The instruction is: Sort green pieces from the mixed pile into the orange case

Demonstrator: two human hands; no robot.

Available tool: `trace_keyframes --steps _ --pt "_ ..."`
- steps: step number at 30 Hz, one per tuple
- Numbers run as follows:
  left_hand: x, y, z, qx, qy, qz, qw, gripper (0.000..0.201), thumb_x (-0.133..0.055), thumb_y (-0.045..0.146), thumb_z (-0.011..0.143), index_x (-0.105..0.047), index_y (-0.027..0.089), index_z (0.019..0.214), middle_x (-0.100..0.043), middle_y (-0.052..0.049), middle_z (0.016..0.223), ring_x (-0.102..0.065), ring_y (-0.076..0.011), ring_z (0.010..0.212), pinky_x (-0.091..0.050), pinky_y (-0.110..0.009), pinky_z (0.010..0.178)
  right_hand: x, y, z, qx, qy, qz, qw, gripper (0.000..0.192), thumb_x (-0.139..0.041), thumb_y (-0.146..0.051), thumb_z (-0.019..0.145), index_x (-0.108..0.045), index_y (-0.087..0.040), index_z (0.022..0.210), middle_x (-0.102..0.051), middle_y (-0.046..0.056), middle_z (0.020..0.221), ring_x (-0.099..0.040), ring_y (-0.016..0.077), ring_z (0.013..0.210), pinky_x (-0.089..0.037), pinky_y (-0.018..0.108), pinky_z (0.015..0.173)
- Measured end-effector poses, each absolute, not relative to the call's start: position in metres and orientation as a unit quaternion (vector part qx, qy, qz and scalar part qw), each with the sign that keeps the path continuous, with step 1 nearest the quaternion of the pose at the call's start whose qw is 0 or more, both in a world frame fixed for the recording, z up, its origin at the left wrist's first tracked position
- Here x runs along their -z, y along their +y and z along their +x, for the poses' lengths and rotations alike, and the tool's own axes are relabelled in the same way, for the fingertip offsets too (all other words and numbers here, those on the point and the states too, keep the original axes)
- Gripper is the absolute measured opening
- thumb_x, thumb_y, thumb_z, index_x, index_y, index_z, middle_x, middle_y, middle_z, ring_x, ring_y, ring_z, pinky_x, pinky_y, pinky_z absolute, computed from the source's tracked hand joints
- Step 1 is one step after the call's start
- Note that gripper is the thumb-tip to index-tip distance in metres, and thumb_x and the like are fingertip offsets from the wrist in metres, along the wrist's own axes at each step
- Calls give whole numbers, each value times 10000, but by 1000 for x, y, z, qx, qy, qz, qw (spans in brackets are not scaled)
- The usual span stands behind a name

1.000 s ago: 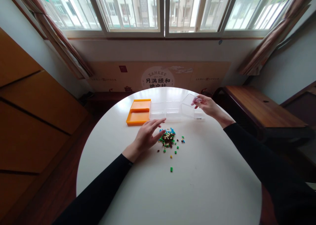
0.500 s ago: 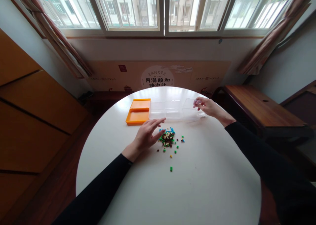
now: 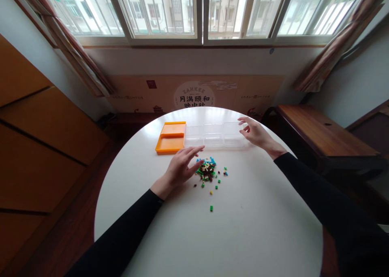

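Your left hand (image 3: 179,169) lies flat, fingers spread, touching the left edge of the brick pile (image 3: 207,172). Your right hand (image 3: 254,133) is open, holding nothing, at the clear boxes' (image 3: 214,136) right end, mid-table.

Lower half of the bench (image 3: 212,236) is clear; brick pile (image 3: 208,172), clear boxes (image 3: 214,136) and orange tray (image 3: 170,137) obstruct centre frame

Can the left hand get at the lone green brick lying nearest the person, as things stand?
Probably yes: the left hand lies open beside the pile, and bare table separates it from the green brick.
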State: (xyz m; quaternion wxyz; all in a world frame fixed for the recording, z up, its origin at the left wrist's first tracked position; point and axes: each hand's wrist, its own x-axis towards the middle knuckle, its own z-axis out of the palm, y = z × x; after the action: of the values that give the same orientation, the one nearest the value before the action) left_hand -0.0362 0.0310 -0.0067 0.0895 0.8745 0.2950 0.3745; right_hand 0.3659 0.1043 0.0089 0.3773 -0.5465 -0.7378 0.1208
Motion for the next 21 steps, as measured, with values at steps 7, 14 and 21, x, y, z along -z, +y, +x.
trace_keyframes --steps 7,14,21 --pt "6 31 -36 -378 294 874 85 500 -699 372 1098 -577 324 1580 -781 -67 1321 -782 -221 1032 -607 -451 995 -5 78 355 -20 -734 -551 398 433 -658 -304 979 -627 -236 1405 -654 160 1410 -726 265 873 -642 445 733" --pt "7 32 -36 -376 300 872 88 470 -694 376 1100 -603 313 1557 -786 -70 1293 -782 -225 1042 -602 -446 998 10 61 358 -18 -742 -532 407 556 -678 -335 973 -532 -234 1500 -621 181 1437 -735 328 1058 -651 463 773" --pt "5 30 -36 -378 304 870 88 471 -704 375 1093 -605 319 1550 -783 -59 1303 -782 -215 1036 -609 -435 996 13 54 385 44 -758 -534 372 401 -606 -137 850 -669 -213 1238 -709 153 1297 -693 374 1210 -592 564 1074"
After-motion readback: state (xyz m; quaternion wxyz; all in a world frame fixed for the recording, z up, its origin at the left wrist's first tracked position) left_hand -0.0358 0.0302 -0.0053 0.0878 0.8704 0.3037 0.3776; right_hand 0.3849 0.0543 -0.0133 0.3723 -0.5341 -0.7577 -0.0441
